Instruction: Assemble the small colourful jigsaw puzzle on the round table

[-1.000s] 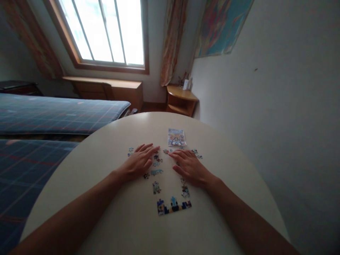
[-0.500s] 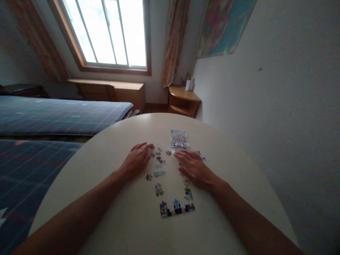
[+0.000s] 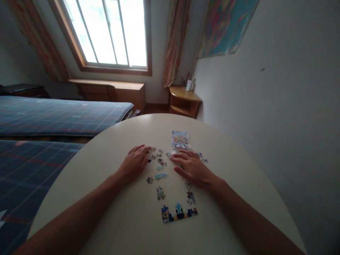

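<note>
My left hand lies on the table, fingers stretched out, beside a loose group of jigsaw pieces; its fingertips reach the group's left edge. My right hand is spread palm down over other pieces, hiding some. Its fingertips meet a small jigsaw piece. Nearer me is a joined bottom row of the puzzle. Side pieces stand above it, a left one and a right one. A light blue piece and a dark piece lie farther up on the left.
A printed picture sheet lies beyond my right hand on the round cream table. A couple of pieces sit right of that hand. A plaid mattress stands left, a white wall right, and a corner shelf behind.
My right hand has slid left, its fingertips now at the small piece. My left hand has drawn back slightly to the left. The view has shifted a little.
</note>
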The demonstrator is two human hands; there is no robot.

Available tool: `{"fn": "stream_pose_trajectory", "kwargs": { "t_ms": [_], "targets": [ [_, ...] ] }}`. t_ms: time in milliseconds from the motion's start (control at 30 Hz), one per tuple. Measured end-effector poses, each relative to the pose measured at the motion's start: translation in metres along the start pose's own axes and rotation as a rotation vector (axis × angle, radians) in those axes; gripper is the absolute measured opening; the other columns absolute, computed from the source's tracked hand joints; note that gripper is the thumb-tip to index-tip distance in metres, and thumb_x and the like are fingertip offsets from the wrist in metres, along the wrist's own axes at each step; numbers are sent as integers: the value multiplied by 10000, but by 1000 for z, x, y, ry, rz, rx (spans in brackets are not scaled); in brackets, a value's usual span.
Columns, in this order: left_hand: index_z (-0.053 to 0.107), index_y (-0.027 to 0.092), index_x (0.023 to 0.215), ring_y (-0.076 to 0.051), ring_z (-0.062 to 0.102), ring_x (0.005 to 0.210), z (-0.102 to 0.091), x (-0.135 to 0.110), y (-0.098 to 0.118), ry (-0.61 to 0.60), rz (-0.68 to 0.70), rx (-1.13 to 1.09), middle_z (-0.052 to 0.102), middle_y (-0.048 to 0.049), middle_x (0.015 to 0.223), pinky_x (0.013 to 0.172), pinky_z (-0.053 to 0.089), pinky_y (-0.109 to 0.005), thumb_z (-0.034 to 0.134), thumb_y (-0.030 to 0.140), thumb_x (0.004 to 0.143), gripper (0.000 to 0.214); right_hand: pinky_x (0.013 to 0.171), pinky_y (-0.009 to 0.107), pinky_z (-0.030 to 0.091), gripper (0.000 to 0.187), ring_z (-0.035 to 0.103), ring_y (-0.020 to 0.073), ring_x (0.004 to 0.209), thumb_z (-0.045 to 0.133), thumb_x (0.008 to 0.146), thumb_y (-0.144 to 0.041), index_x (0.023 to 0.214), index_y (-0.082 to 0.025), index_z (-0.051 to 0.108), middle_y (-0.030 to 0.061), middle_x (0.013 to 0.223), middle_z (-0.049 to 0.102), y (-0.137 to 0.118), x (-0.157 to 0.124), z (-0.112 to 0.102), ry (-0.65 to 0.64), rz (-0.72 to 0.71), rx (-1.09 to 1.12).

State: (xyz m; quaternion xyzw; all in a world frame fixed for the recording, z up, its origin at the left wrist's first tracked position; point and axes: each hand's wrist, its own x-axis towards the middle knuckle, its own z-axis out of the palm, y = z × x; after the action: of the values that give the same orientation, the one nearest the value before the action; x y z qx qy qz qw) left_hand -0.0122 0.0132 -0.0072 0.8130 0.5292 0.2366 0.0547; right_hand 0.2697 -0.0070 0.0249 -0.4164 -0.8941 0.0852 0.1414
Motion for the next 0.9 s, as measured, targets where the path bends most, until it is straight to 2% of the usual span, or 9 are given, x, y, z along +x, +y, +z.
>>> {"fn": "stream_pose_trajectory", "kwargs": {
  "t_ms": [167,333,467,733,900],
  "targets": [
    [591,146,1256,-271,494,1301,2,1,-1,49,-37,-21,656,-103,1268,1129,363,-490,377,197,884,433,1126,502,314,480,462,288,1328,396,996,-530,1208,-199,671,81,1299,655,-1,-5,-2,74,14,22],
    [603,151,1235,-261,522,1261,5,4,-3,63,-46,-29,656,-100,1262,1120,379,-476,376,196,886,419,1145,490,307,484,386,267,1408,385,1004,-528,1318,-219,586,59,1441,558,-4,2,4,55,-48,92],
    [616,149,1215,-264,520,1258,6,5,-3,75,-51,-33,662,-104,1240,1117,380,-476,381,192,880,410,1133,516,312,474,405,290,1391,351,1017,-512,1261,-222,635,45,1360,629,3,0,5,54,-61,40],
    [634,158,1171,-261,531,1228,6,6,-4,94,-24,-58,666,-96,1219,1108,386,-465,379,204,887,384,1135,501,335,600,460,272,1349,245,1017,-563,1292,-192,629,84,1365,618,11,-3,7,114,-52,77],
    [644,162,1136,-247,537,1199,2,5,-5,115,-17,-91,678,-81,1181,1091,407,-439,368,205,881,378,1158,507,305,662,429,267,1379,202,1005,-609,1351,-208,599,78,1410,586,12,3,12,77,-60,108]
  ]
}}
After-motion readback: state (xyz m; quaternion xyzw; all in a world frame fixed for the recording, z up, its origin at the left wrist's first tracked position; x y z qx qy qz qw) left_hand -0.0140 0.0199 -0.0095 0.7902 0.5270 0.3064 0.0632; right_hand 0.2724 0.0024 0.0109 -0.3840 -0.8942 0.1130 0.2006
